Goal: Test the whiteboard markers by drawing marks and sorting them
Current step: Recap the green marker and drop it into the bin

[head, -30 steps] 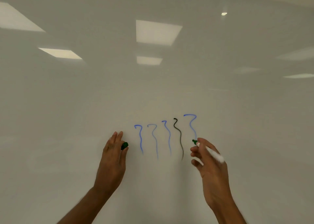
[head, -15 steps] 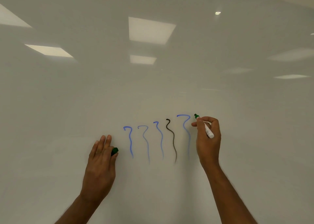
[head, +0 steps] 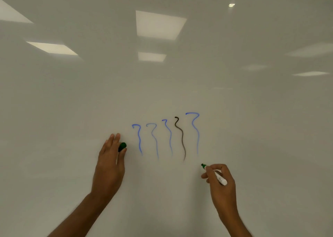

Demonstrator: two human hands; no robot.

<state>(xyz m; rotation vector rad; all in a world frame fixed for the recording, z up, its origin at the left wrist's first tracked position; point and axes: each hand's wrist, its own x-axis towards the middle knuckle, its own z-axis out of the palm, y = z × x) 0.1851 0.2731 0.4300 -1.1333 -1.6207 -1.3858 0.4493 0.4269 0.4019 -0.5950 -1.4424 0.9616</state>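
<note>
My right hand (head: pixel 222 184) has its fingers curled round the marker (head: pixel 217 176), pinched near the front end. The white barrel runs back over my knuckles. Its green tip (head: pixel 203 165) points up-left at the whiteboard (head: pixel 252 128), just below and right of the rightmost squiggle; can't tell if the tip touches. My left hand (head: pixel 110 166) lies against the board with fingers straight and together, pointing up. The green cap (head: pixel 122 146) is pinched between thumb and forefinger, poking out to the right. Five wavy marks sit in a row between my hands, higher up: four blue squiggles (head: pixel 138 139) and one black squiggle (head: pixel 181 137), second from the right. The leftmost blue one is just right of the cap. Ceiling light reflections (head: pixel 159 25) show on the far part of the board.
</note>
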